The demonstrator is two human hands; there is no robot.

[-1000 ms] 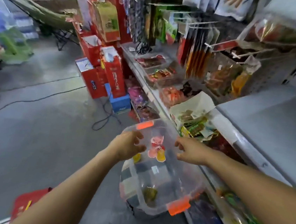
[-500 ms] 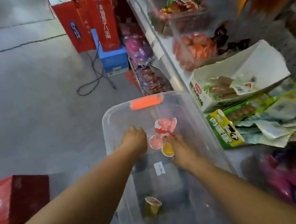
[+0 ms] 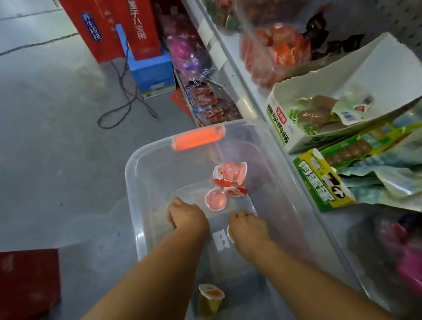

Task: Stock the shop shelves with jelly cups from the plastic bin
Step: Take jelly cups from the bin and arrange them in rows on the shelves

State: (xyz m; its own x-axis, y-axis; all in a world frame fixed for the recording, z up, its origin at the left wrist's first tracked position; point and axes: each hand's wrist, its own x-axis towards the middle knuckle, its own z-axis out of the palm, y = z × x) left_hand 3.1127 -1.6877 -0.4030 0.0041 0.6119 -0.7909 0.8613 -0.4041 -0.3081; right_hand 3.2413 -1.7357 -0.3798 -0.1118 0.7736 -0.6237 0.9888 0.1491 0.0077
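Both of your hands are down inside the 1 clear plastic bin [image 3: 136, 167], which sits on the grey floor [image 3: 39, 121] just beside the shelf [image 3: 228, 66]. Your left hand [image 3: 188, 216] has its fingers curled downward toward the bin's bottom, knuckles up. Nothing shows in it, so you cannot tell whether it holds a cup. Your right hand [image 3: 247, 226] is curled the same way, close beside the left. A pale rim peeks out from under its near edge, but the grip itself is hidden.

You can count 4 jelly cups in plain sight. 3 pink jelly cups [image 3: 230, 173] lie in a touching cluster just beyond your fingertips, toward the far end: 1 on its side, 1 with its round end up, and 1 showing a red lid. 1 yellow jelly cup [image 3: 209, 300] stands upright alone near the near end, between your 2 forearms.

1 orange latch [image 3: 196, 138] sits on the bin's far rim.

On the shelf to your right lie 1 open white carton [image 3: 370, 69] and 1 green packet box [image 3: 322, 182]. On the floor stand 2 tall red boxes [image 3: 89, 16], 1 blue box [image 3: 154, 73] and 1 more red box [image 3: 9, 282] at lower left, with 1 looped cable [image 3: 122, 103].
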